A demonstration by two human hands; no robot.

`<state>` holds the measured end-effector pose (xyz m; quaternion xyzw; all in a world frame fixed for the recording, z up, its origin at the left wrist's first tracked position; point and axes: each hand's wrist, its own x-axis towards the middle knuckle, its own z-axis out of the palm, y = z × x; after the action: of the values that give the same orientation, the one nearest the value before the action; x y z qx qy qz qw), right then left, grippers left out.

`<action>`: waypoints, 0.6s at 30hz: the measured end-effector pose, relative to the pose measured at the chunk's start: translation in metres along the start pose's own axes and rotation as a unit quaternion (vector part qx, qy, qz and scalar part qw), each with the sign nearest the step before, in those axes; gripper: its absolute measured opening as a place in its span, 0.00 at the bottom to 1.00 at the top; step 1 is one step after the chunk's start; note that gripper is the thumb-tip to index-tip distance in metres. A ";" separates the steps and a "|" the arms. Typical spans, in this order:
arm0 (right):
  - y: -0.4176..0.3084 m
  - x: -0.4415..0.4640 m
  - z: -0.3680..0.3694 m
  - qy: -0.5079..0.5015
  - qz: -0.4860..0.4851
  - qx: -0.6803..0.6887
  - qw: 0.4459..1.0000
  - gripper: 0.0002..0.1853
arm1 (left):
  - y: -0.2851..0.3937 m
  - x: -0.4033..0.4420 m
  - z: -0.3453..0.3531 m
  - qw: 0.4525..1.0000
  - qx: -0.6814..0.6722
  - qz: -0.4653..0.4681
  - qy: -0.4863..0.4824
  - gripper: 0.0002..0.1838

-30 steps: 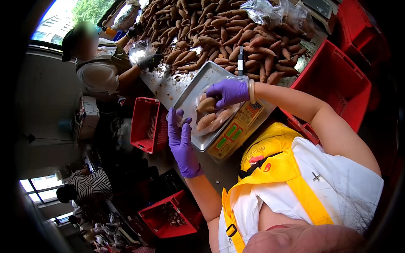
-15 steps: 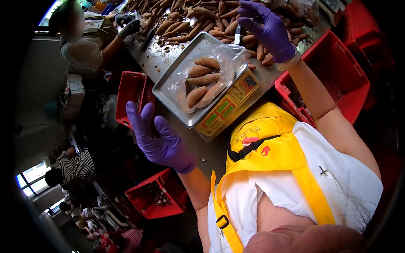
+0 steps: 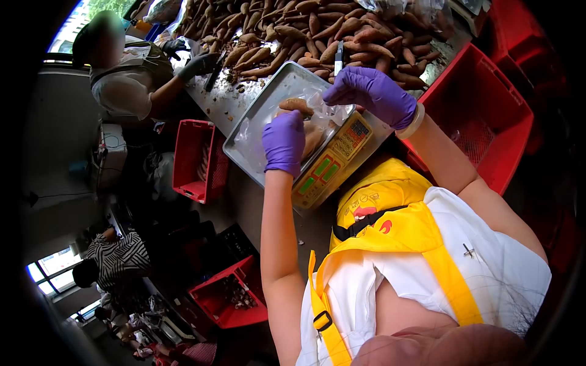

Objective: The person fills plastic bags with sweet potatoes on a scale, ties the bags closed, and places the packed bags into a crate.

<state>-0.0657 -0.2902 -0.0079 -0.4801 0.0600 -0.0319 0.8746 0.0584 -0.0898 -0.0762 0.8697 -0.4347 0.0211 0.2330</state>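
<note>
A clear plastic bag (image 3: 249,135) with sweet potatoes (image 3: 296,106) in it lies on the metal pan (image 3: 237,148) of a yellow digital scale (image 3: 331,160). My left hand (image 3: 284,141), in a purple glove, is closed on the near left side of the bag and covers part of the contents. On the bag's right edge, my right hand (image 3: 373,96), also gloved in purple, has its fingers bent and pressed together around the plastic. A knife (image 3: 339,58) lies just beyond the right hand, beside the heap of sweet potatoes (image 3: 293,30).
Red crates stand on the right (image 3: 482,116), at the left of the scale (image 3: 194,160) and lower down (image 3: 235,299). Across the metal table (image 3: 213,110), a co-worker (image 3: 131,73) in dark gloves works beside the heap. Another person (image 3: 119,256) in stripes is farther off.
Both hands were raised and open, apart from the scale. They have come in over the pan and closed on the bag. The co-worker's hands have shifted slightly.
</note>
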 end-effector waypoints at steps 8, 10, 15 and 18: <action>0.058 0.002 0.013 0.145 -0.275 -0.747 0.588 0.37 | 0.012 0.013 0.039 0.953 0.227 0.013 -0.202 0.12; 0.073 0.003 -0.012 0.040 -0.032 -0.752 0.658 0.28 | 0.003 0.015 0.023 0.957 0.152 0.012 -0.247 0.09; 0.053 0.004 -0.032 0.110 -0.056 -0.744 0.656 0.27 | -0.001 0.008 -0.043 0.982 0.132 0.054 -0.124 0.14; 0.011 0.009 0.000 0.144 -0.326 -0.609 0.709 0.35 | 0.027 0.012 -0.105 1.000 0.003 0.011 0.008 0.19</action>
<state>-0.0566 -0.2855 -0.0184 -0.8877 0.0312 -0.3403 0.3087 0.0624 -0.0677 0.0310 0.8652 -0.4425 0.0324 0.2336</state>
